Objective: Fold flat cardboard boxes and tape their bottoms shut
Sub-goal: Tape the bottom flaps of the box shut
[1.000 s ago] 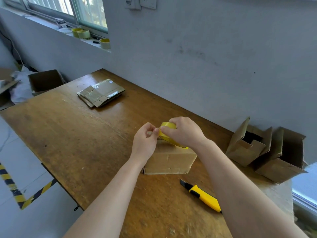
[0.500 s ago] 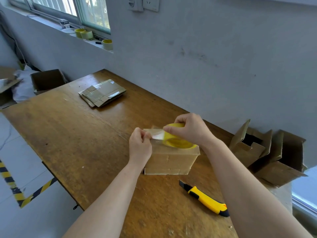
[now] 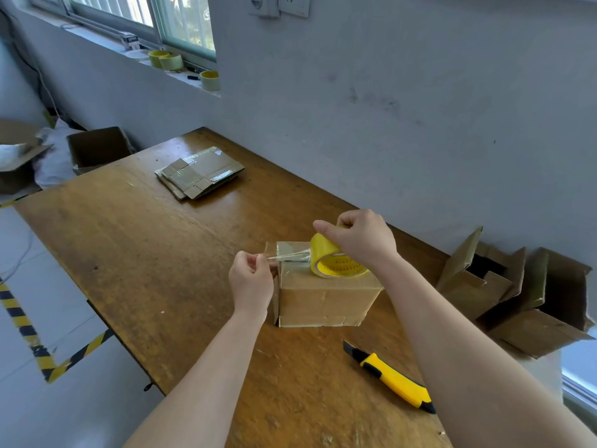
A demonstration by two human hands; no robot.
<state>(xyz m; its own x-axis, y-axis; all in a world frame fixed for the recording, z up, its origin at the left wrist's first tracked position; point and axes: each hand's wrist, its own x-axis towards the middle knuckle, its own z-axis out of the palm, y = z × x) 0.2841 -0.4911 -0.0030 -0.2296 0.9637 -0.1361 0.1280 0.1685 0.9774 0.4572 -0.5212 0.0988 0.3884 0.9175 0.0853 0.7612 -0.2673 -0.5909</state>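
Over folded brown cardboard box (image 3: 323,300): our left hand (image 3: 252,282) pinches clear tape strip (image 3: 288,255), right hand (image 3: 365,241) grips yellow tape roll (image 3: 324,250); taping pending.

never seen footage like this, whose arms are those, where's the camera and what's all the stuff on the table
No machine here: the arms belong to a person, and this one picture comes from a camera worn on their head, looking forward and down. The right hand grips a yellow roll of clear tape at the top of a brown cardboard box standing on the wooden table. The left hand pinches the tape's loose end, pulled out from the roll. Also there: a yellow and black utility knife, a stack of flat cardboard boxes, and folded open boxes at the right.
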